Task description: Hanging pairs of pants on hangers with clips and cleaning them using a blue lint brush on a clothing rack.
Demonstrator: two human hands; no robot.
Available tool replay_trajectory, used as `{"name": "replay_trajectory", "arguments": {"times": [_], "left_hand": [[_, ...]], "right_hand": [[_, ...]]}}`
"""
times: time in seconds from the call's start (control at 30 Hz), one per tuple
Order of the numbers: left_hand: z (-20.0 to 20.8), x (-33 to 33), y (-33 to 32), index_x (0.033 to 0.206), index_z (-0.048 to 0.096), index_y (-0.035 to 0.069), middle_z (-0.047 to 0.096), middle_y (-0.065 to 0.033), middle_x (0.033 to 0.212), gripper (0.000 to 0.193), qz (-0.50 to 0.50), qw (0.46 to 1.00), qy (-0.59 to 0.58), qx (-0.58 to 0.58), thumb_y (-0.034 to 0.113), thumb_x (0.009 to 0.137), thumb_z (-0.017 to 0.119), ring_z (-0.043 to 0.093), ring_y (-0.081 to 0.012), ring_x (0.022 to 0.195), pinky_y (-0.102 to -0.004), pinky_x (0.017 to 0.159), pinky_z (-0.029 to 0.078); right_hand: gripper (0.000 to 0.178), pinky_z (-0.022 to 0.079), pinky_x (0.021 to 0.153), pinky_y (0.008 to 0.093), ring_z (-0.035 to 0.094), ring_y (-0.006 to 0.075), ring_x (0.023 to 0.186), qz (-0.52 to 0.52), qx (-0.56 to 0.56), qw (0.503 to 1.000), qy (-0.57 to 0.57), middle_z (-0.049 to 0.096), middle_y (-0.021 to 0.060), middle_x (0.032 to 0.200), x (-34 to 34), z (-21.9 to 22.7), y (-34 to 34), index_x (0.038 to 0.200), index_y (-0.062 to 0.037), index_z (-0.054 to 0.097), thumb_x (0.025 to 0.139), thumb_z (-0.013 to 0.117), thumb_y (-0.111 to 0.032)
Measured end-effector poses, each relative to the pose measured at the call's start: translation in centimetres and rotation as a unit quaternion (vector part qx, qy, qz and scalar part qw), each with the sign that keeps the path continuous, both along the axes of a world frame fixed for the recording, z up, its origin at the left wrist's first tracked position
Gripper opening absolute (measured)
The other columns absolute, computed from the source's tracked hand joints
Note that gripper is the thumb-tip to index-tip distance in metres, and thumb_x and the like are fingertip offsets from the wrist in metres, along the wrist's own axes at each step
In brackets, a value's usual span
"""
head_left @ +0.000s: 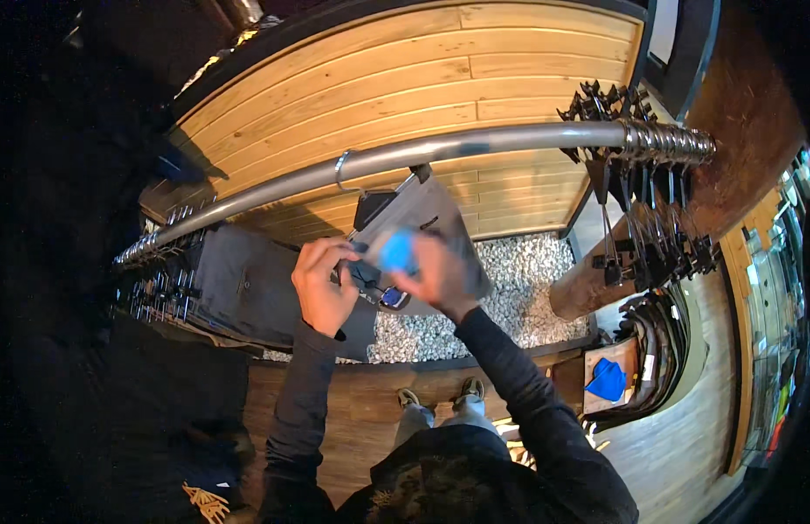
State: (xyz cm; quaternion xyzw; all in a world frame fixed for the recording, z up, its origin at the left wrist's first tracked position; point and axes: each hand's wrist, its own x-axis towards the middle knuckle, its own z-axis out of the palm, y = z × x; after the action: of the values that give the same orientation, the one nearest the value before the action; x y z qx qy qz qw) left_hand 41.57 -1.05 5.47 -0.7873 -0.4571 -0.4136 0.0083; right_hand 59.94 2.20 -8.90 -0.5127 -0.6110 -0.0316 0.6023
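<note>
A grey pair of trousers (pixel 431 214) hangs from the metal rail by a black clip hanger (pixel 370 210). My left hand (pixel 325 284) is at the left side of the trousers, its fingers curled together near the hanger; a small dark thing shows at the fingertips, too unclear to name. My right hand (pixel 440 275) is in front of the trousers, closed round a bright blue object (pixel 398 251), blurred by motion, its kind unclear. Below, between the hands, hangs a small tag with a blue patch (pixel 392 297).
The rail (pixel 475 141) curves across, with several empty clip hangers (pixel 641 201) bunched at right. Dark trousers (pixel 256 279) hang at left. White pebbles (pixel 527 279) cover the floor strip below. At lower right, a blue folded item (pixel 607 379) lies on a wooden box beside dark garments (pixel 663 349).
</note>
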Motion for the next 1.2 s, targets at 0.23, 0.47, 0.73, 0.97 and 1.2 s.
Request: {"name": "replay_trajectory", "arguments": {"times": [0.23,0.47,0.73,0.97,1.2], "left_hand": [[-1.7,1.7,0.1,0.083,0.064,0.009,0.064,-0.0069,0.107,0.021,0.070,0.983,0.138,0.098,-0.005,0.068,0.066,0.054,-0.0361,0.118,-0.0523,0.102,0.039],[-4.2,4.9,-0.4,0.083,0.062,0.019,0.059,-0.0008,0.136,0.020,0.085,0.936,0.315,0.136,0.007,0.070,0.070,0.041,-0.0344,0.142,-0.0720,0.113,0.004],[-5.4,3.3,0.4,0.085,0.066,0.022,0.070,0.0046,0.115,0.008,0.080,0.904,0.366,0.207,0.021,0.079,0.072,0.056,-0.0302,0.123,-0.0564,0.112,0.017],[-12.5,2.8,-0.4,0.085,0.070,0.020,0.068,-0.0047,0.126,0.004,0.010,0.909,0.399,0.121,0.023,0.083,0.069,0.042,-0.0498,0.136,-0.0718,0.108,-0.020],[-22.4,1.6,1.7,0.097,0.070,0.013,0.056,-0.0091,0.140,0.022,-0.178,0.876,0.443,-0.064,0.020,0.076,0.074,0.034,-0.0382,0.145,-0.0770,0.110,-0.007]], "right_hand": [[0.054,0.054,0.079,0.0421,0.066,0.0345,0.089,0.010,-0.222,0.883,0.414,0.067,0.0165,0.106,2.1,-6.2,2.4,0.126,-0.0018,0.056,0.085,0.075,-0.031],[0.052,0.054,0.077,0.0368,0.067,0.0309,0.090,-0.082,-0.044,0.977,0.191,0.068,0.0185,0.098,-1.0,-7.0,3.7,0.125,0.0003,0.054,0.090,0.070,-0.034],[0.060,0.050,0.077,0.0512,0.065,0.0452,0.091,-0.090,-0.515,0.766,0.375,0.067,0.0275,0.098,-3.2,-26.7,-0.5,0.117,0.0039,0.057,0.097,0.050,-0.052],[0.049,0.048,0.086,0.0493,0.060,0.0462,0.101,-0.177,-0.054,0.915,0.360,0.061,0.0293,0.112,-8.7,-21.1,5.3,0.123,0.0020,0.055,0.100,0.051,-0.041],[0.048,0.049,0.081,0.0514,0.063,0.0456,0.094,-0.204,-0.408,0.795,0.399,0.065,0.0265,0.101,-11.4,-44.2,-2.5,0.122,0.0018,0.056,0.100,0.052,-0.041]]}}
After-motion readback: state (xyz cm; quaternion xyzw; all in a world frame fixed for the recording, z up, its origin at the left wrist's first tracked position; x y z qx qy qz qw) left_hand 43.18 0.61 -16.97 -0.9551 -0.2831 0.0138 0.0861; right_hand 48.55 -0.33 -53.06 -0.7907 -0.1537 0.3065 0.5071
